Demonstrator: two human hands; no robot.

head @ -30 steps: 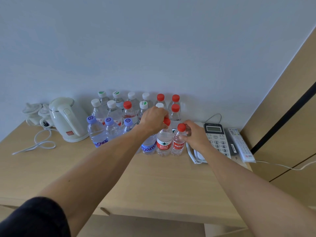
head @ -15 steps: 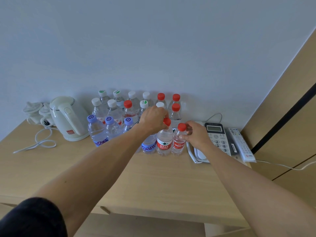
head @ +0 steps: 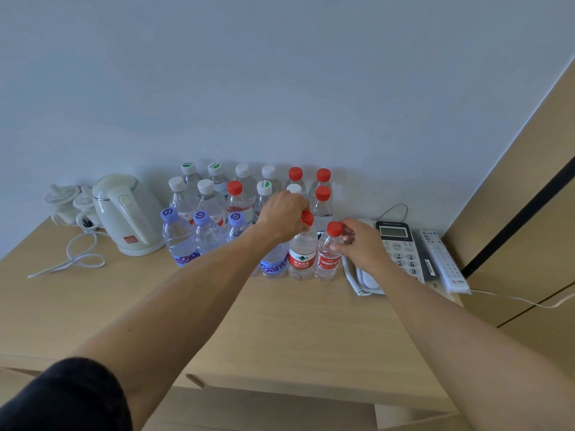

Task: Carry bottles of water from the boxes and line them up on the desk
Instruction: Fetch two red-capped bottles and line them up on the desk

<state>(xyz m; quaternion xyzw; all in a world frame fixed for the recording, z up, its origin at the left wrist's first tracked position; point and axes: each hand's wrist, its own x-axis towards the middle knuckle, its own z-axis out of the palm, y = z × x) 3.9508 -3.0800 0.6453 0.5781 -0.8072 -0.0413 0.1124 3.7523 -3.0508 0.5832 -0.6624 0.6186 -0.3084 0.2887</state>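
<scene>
Almost nothing has moved since the earlier frames: our two hands sit on the same two front-row bottles, and the view has only drifted a touch.

Our left hand (head: 284,214) is curled over the neck and red cap of the taller red-label bottle (head: 301,253), fingers wrapped from above. Our right hand (head: 357,241) pinches the shoulder of the short red-label bottle (head: 328,255) just below its cap, thumb on the near side. Both bottles stand upright on the desk (head: 280,321), touching or nearly touching. We judge the top grips are for nudging them flush with the front row, beside the blue-label bottle (head: 273,264), without knocking neighbours.

The other bottles stand in about three rows against the wall: purple caps (head: 200,217) front left, white and green-marked caps behind, more red caps back right. No boxes are in view. The bottles are clear thin plastic, ribbed, with glossy wrap labels, and are probably easy to dent and tip.

The desk is a pale matte wood laminate. To the left stand a cream plastic kettle (head: 127,213) and its loose white cord (head: 74,259). To the right, a corded phone (head: 395,256) and a remote (head: 443,262) lie flat just beside our right hand, leaving little room for more bottles that side.
</scene>
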